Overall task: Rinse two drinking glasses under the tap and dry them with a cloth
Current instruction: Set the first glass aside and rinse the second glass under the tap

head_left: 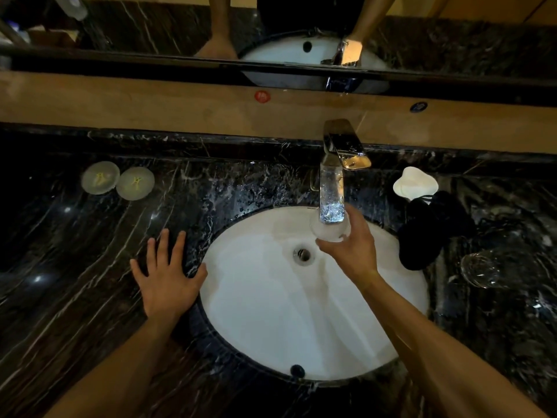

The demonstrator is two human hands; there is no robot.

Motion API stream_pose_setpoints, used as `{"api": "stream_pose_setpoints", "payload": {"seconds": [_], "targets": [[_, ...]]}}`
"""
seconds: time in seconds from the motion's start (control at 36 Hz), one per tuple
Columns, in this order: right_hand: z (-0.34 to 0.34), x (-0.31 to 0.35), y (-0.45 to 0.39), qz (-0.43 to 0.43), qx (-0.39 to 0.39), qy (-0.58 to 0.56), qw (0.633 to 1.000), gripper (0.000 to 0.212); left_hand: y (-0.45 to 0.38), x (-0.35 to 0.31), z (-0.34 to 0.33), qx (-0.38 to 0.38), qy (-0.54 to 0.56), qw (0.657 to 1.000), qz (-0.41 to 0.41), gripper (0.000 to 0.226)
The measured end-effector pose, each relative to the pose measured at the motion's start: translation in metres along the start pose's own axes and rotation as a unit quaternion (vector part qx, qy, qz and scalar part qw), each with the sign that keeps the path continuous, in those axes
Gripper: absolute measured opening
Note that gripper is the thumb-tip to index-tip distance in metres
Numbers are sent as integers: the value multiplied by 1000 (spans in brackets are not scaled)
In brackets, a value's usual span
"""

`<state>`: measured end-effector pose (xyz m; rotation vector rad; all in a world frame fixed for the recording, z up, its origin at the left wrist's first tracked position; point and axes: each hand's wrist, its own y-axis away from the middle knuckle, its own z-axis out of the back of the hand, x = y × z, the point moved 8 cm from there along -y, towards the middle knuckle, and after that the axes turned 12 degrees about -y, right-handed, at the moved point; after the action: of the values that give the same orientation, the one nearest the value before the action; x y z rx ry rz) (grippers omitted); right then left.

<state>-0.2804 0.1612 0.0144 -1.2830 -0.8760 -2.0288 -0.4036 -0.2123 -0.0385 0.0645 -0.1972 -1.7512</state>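
Rinsing first glass point(331, 203) under tap point(343, 146), centre right of frame, gripped in right hand point(349, 248) fingers. Left hand point(168, 273) flat, fingers spread on tabletop point(90, 267). Second glass point(482, 270) far right beside dark cloth point(428, 230). Next, probably: tip out, reach for cloth.

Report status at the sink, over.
Right hand holds glass under tap. Left hand flat on counter. Second glass waiting. Nothing blocking.
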Motion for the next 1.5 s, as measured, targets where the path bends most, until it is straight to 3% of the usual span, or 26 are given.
{"api": "stream_pose_setpoints", "payload": {"seconds": [0.19,0.33,0.56,0.89,1.19,1.36,1.5], "targets": [[14,-11,2,-69,17,-13,997,78,0,0,0,-1,4,1000,0,87],[7,-26,9,-157,90,-82,980,78,0,-1,1,-5,3,1000,-2,87],[-20,-20,14,-146,165,-106,970,76,0,-1,0,-5,8,1000,-4,86],[-38,-16,-6,-136,103,-94,981,82,0,-1,1,-9,10,1000,-3,87],[0,-12,-9,-62,5,-114,991,78,0,0,0,-3,4,1000,-1,88],[19,-24,-3,-82,15,-119,989,79,0,-1,1,-5,9,1000,-2,87],[14,-36,3,-123,75,-119,982,84,0,-1,1,-5,8,1000,-2,87]]}}
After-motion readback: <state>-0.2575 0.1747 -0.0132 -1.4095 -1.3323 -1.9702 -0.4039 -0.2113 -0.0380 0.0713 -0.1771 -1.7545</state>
